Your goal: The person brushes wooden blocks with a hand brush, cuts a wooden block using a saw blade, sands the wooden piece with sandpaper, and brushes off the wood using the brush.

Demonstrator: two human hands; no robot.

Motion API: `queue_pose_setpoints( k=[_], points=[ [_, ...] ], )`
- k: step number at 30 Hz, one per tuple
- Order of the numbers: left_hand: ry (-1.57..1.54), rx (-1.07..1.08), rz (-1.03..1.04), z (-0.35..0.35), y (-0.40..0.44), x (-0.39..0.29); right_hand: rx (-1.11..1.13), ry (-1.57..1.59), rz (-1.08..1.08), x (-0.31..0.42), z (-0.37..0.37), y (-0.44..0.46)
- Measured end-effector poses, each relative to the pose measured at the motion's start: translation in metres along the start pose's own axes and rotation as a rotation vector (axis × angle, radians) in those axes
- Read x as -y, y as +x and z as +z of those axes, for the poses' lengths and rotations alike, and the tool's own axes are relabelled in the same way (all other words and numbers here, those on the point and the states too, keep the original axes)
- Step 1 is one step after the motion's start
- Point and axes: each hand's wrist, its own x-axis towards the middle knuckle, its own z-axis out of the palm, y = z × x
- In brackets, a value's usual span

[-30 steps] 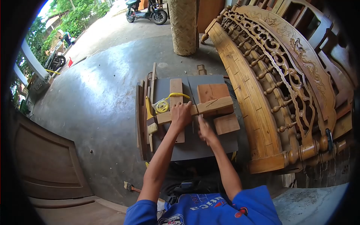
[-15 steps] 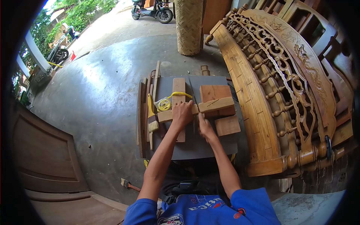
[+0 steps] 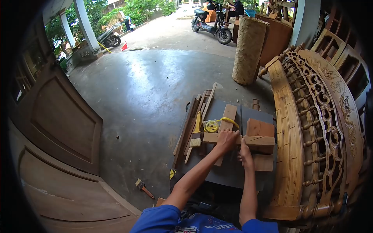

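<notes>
My left hand [image 3: 228,140] presses down on a wooden bar [image 3: 259,140], its fingers wrapped over the top. Just right of it, my right hand [image 3: 245,154] is closed at the near side of the bar. A thin dark saw blade [image 3: 241,118], seen edge-on, runs away from that hand across the bar; its handle is hidden in my grip. The bar rests across a flat board [image 3: 230,110] and a reddish wood block [image 3: 261,127]. A yellow tape measure [image 3: 211,126] and a yellow-handled paintbrush [image 3: 197,134] lie left of my left hand.
Narrow wood strips [image 3: 190,128] line the left edge of the grey worktop [image 3: 210,171]. A carved wooden bench-like piece [image 3: 289,136] stands close on the right. Wooden panels [image 3: 64,116] are at left. Another brush [image 3: 143,187] lies on the floor. A woven column [image 3: 248,50] and scooter [image 3: 213,25] stand beyond.
The head view has turned left and up, so the worktop appears farther right and lower. My left hand remains on the bar. My right hand sits slightly nearer my body relative to the bar.
</notes>
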Motion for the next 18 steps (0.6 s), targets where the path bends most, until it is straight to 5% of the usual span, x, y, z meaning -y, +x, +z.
queue_pose_setpoints(
  k=[3, 9, 18],
  points=[
    [0.006, -0.003, -0.008, 0.005, -0.001, 0.001, -0.087, -0.028, 0.009, -0.012, 0.001, -0.018],
    [0.000, -0.001, 0.024, 0.002, 0.000, 0.000, 0.087, 0.068, 0.103, -0.090, -0.028, -0.131],
    [-0.027, -0.037, 0.029, 0.009, -0.002, 0.003, 0.023, 0.074, 0.070, -0.009, -0.002, -0.022]
  ],
)
